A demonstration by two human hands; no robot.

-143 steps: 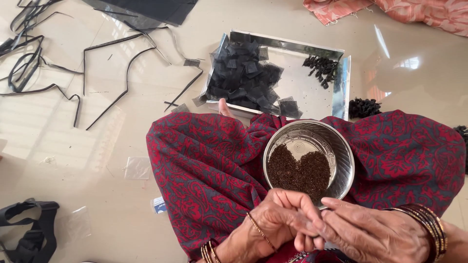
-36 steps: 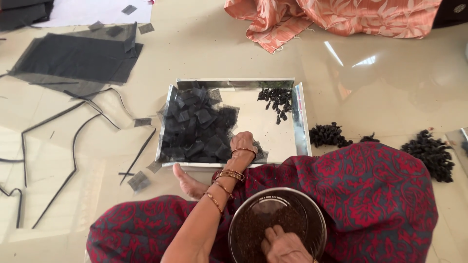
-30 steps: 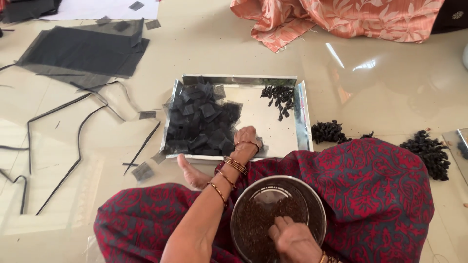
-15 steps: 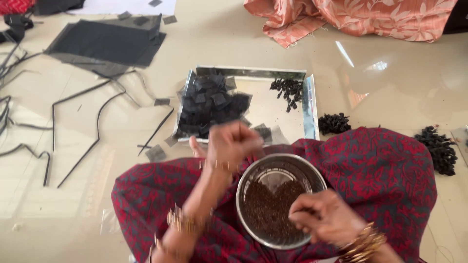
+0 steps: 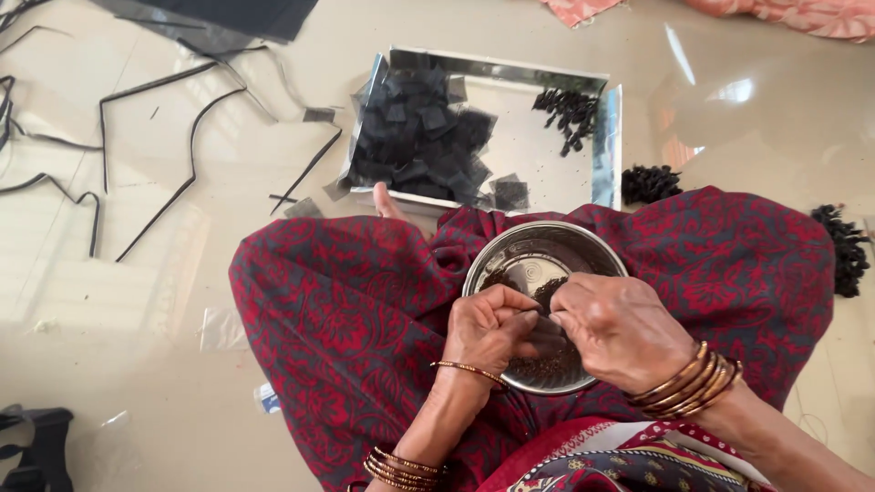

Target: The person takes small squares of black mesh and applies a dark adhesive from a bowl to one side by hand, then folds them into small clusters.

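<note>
Steel bowl (image 5: 543,264) of dark granules is rested on the lap, on red patterned cloth (image 5: 346,310). Over it, left hand (image 5: 488,330) and right hand (image 5: 620,328) meet, fingers pinched narrowly on something too small to tell. Beyond, a metal tray (image 5: 547,150) on the floor holds black squares (image 5: 415,137).

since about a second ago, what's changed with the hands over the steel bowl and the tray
The left hand drew back from the flat steel tray with its black squares to the round steel bowl on the lap. It now meets the right hand over the dark brown grains, fingertips pinched together; what they pinch is too small to tell. Bowl, tray and black strips on the floor stay put.
</note>
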